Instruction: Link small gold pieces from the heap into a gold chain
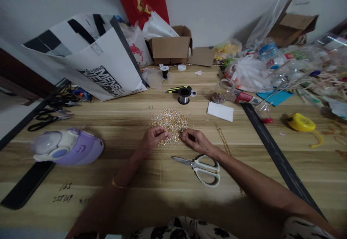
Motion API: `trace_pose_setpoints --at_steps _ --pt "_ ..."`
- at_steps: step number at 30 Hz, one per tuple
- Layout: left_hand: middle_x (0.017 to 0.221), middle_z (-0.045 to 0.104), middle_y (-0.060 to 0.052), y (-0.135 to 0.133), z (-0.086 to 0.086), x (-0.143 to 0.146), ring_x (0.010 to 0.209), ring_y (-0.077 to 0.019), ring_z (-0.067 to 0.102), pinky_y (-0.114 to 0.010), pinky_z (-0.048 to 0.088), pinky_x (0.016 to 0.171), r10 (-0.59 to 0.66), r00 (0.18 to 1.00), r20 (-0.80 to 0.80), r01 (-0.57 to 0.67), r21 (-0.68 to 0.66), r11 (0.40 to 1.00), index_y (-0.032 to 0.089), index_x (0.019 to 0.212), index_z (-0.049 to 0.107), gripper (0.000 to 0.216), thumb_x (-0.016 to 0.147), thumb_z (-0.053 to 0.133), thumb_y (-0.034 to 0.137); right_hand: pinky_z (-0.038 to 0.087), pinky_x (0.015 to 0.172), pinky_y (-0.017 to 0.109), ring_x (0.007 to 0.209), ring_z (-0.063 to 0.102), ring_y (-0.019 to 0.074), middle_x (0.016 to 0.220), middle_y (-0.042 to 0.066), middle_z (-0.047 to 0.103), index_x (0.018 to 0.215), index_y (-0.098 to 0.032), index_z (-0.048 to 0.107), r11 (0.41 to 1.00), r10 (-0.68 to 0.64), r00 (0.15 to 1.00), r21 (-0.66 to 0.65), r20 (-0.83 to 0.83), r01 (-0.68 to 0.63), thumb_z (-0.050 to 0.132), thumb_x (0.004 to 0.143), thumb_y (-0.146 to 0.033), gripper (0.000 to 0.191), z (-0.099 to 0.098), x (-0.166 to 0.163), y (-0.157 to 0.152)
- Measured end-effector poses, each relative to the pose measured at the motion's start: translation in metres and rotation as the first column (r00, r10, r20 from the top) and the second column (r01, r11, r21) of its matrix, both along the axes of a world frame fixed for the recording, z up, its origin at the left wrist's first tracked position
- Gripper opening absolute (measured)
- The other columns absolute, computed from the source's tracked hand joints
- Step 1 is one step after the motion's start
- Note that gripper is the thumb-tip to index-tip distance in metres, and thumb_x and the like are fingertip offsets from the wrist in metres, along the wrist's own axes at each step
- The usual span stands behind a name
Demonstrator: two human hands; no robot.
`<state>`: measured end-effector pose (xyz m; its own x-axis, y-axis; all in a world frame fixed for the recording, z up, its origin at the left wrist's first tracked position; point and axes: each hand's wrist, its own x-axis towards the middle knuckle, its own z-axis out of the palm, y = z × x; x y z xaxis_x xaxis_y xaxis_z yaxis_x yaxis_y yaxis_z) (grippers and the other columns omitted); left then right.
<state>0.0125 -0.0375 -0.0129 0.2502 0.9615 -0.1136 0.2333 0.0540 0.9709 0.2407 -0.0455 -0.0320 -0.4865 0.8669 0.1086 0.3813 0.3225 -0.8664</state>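
Gold and silver bits lie in a small pile (170,123) in the middle of the wood table (135,181). Both hands are at the near edge of it. The left hand (155,137) has its fingers bent, with the tips pressed together, and they pinch a little of the pile. The right hand (195,140) is just beside it, touching the pile. Its fingers are curled down too, but I cannot tell if they hold any bits. A gold bangle (118,185) sits on the left wrist.

White scissors (203,167) lie shut on the table, near the right arm. A thin gold chain (223,142) lies just to the right of that hand. Past the pile are a spool (184,96) of clear thread, a small jar (223,91) and a white paper (220,111). A yellow tape measure (300,122) is far off to the right. A purple and white gadget (67,147) sits to the left. Behind it lies a big white bag (89,58), and a brown box (170,47) stands at the wall.
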Motion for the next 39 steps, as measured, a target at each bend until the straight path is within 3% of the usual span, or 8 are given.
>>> trace_pose_setpoints --at_steps 7,10,13,16,23,31,39 --pt "0.069 0.069 -0.003 0.007 0.011 -0.013 0.064 -0.0141 0.063 -0.025 0.051 0.064 0.156 0.988 0.009 -0.157 0.021 0.987 0.014 0.073 0.061 0.025 0.068 0.065 0.038 0.032 0.055 0.021 0.058 0.043 0.0098 0.066 -0.001 0.053 0.076 -0.016 0.054 1.000 -0.011 1.000 -0.020 -0.014 0.010 0.052 0.085 -0.030 0.018 -0.001 0.000 0.000" --pt "0.068 0.067 -0.002 0.014 0.016 -0.032 0.065 -0.0140 0.062 -0.024 0.050 0.065 0.280 0.952 -0.126 -0.259 0.163 0.952 0.015 0.074 0.062 0.020 0.069 0.063 0.035 0.032 0.055 0.021 0.058 0.043 0.0100 0.066 -0.001 0.052 0.076 -0.016 0.054 1.000 -0.012 1.000 -0.015 -0.020 0.011 0.052 0.085 -0.030 0.017 -0.002 0.000 0.000" --pt "0.075 0.069 -0.003 0.023 0.018 -0.055 0.070 -0.0161 0.063 -0.026 0.048 0.067 0.448 0.828 -0.339 -0.318 0.375 0.871 0.016 0.079 0.064 0.018 0.072 0.057 0.032 0.032 0.055 0.021 0.058 0.043 0.0101 0.066 -0.001 0.052 0.076 -0.016 0.053 1.000 -0.006 1.000 -0.008 -0.023 0.006 0.052 0.085 -0.029 0.016 -0.001 0.000 0.000" --pt "0.078 0.070 -0.006 0.029 0.016 -0.075 0.072 -0.0190 0.064 -0.029 0.047 0.069 0.522 0.691 -0.500 -0.273 0.488 0.829 0.016 0.083 0.066 0.021 0.075 0.053 0.030 0.032 0.055 0.021 0.058 0.042 0.0099 0.066 -0.001 0.052 0.074 -0.016 0.053 1.000 -0.012 1.000 -0.015 -0.016 0.012 0.052 0.085 -0.030 0.018 0.000 -0.001 0.000" --pt "0.087 0.071 -0.008 0.033 0.008 -0.101 0.077 -0.0223 0.063 -0.032 0.045 0.072 0.511 0.502 -0.698 -0.125 0.525 0.842 0.018 0.089 0.067 0.023 0.080 0.048 0.027 0.032 0.053 0.021 0.057 0.041 0.0097 0.064 -0.002 0.051 0.074 -0.016 0.053 0.999 -0.017 0.999 -0.042 -0.034 0.015 0.053 0.085 -0.032 0.019 -0.001 -0.001 0.000" --pt "0.090 0.068 -0.010 0.033 0.006 -0.105 0.090 -0.0261 0.059 -0.036 0.043 0.080 0.498 0.432 -0.752 -0.021 0.543 0.839 0.017 0.082 0.067 0.021 0.078 0.046 0.018 0.033 0.054 0.022 0.058 0.041 0.0104 0.065 -0.001 0.049 0.074 -0.016 0.052 0.993 -0.060 0.992 -0.106 -0.112 0.048 0.053 0.085 -0.038 0.024 0.002 -0.002 -0.001" --pt "0.080 0.065 -0.009 0.030 0.010 -0.099 0.084 -0.0258 0.055 -0.037 0.040 0.080 0.476 0.357 -0.804 0.087 0.536 0.840 0.018 0.072 0.061 0.019 0.078 0.043 0.020 0.034 0.056 0.023 0.061 0.043 0.0112 0.066 0.000 0.049 0.075 -0.015 0.054 0.987 -0.097 0.984 -0.144 -0.151 0.075 0.054 0.084 -0.041 0.028 0.002 -0.001 -0.001"
